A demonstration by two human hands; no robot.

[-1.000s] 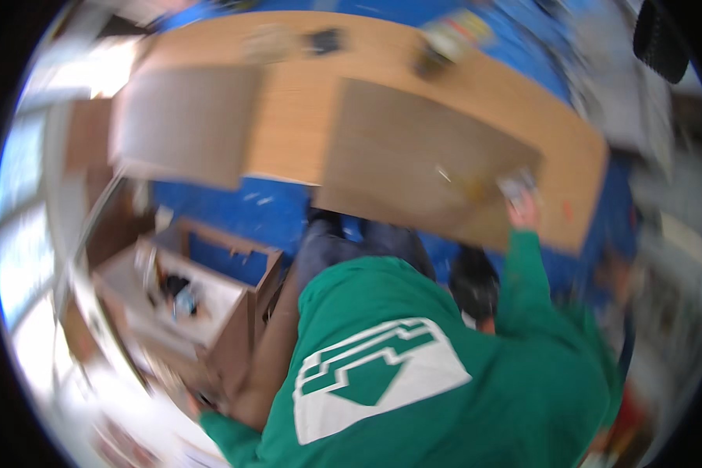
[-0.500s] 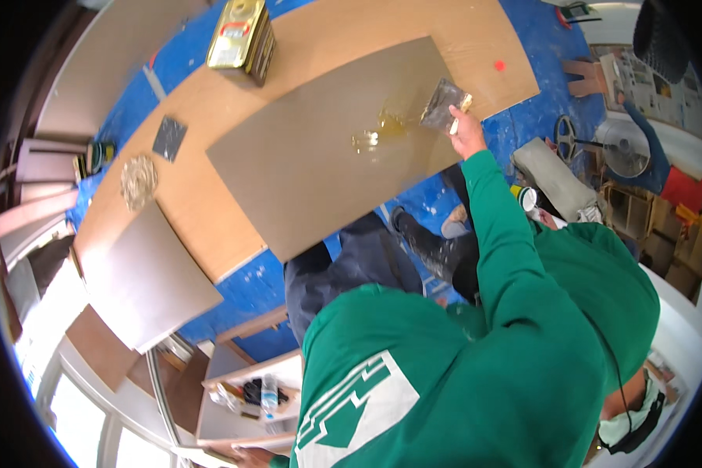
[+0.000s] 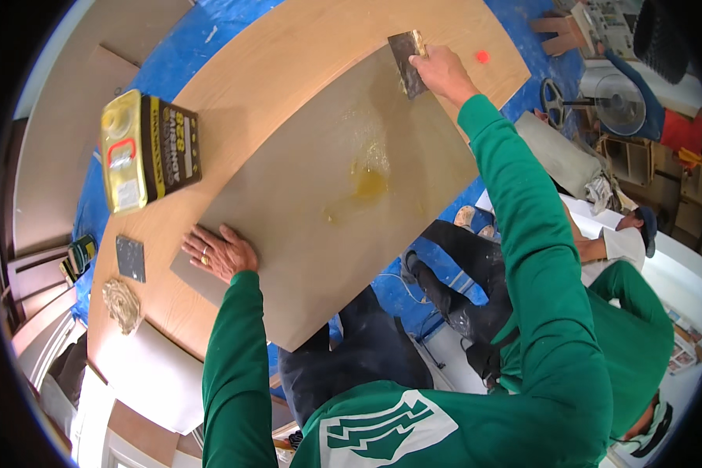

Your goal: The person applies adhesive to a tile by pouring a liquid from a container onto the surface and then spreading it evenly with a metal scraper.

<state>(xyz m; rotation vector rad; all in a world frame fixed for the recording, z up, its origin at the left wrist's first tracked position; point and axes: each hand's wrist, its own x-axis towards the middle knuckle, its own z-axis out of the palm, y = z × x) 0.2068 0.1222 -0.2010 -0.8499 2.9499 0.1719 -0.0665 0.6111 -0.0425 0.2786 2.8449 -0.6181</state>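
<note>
My left hand (image 3: 222, 253) lies flat with fingers spread on the left end of a grey-brown sheet (image 3: 288, 265). In my right hand (image 3: 444, 72) is a flat spreader (image 3: 403, 58) with a dark, wide blade. Its blade touches down at the sheet's far right edge. A yellow puddle of glue (image 3: 370, 183) sits mid-sheet, and a wet smear runs from it toward the spreader. The sheet rests on a wood-grain board (image 3: 234, 86).
A gold and black tin (image 3: 152, 156) stands beyond my left hand. Nearby lie a dark square plate (image 3: 130, 259) and a crumpled tan rag (image 3: 122, 306). Blue sheeting (image 3: 437, 269) covers the floor. At the right, another person (image 3: 628, 335) in green is close by.
My left hand has come onto the sheet's left end. My right hand has carried the spreader to the far edge, and the glue is more smeared. The tin appears nearer and further left in view.
</note>
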